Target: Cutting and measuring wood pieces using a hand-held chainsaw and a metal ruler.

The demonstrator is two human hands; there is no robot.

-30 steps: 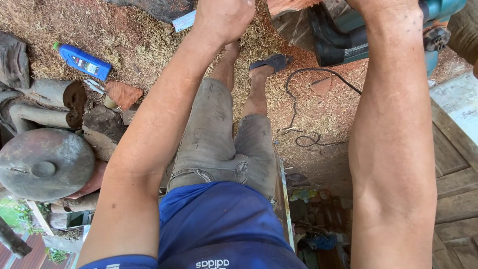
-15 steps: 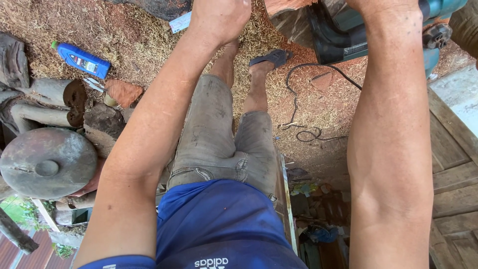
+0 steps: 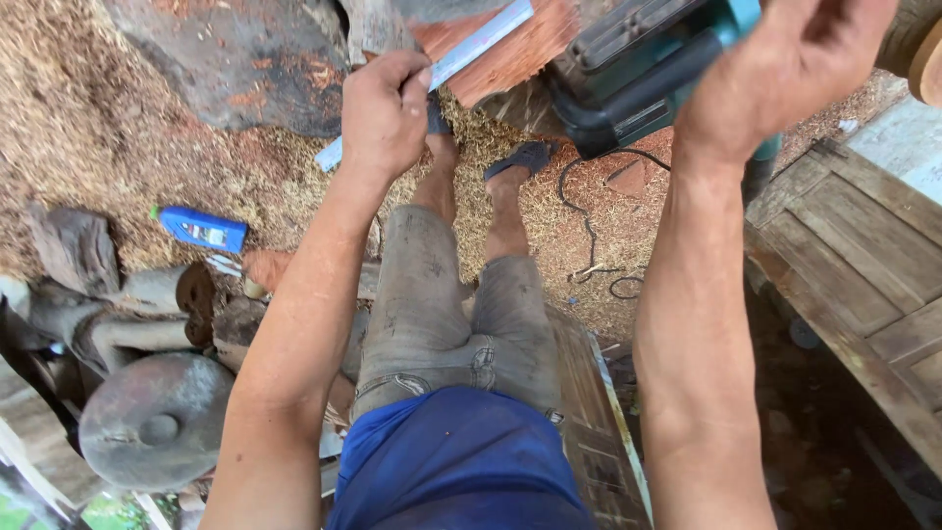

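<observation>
Item: long flat metal ruler [image 3: 471,44], pale grey, laid aslant across the upper centre of the head view, its upper end resting against a reddish-brown slab of wood [image 3: 510,54] and its lower end emerging below the fist. It is gripped by the left hand [image 3: 385,113], fingers curled shut around it. The right hand [image 3: 790,64] is seen at upper right, loosely curled and partly open; whether anything is held cannot be told, though it is placed just beside a teal and black power tool [image 3: 638,74]. A black cord [image 3: 589,226] is trailed from below the tool across the sawdust-covered ground [image 3: 88,118]. Grey shorts [image 3: 432,314] and a blue shirt [image 3: 451,461] are seen below the arms, one sandalled foot [image 3: 520,157] on the sawdust. Further out are noted a blue bottle [image 3: 201,229] at left, a round grey stone-like object [image 3: 157,422] at lower left, and weathered wooden planks [image 3: 863,265] at right.
</observation>
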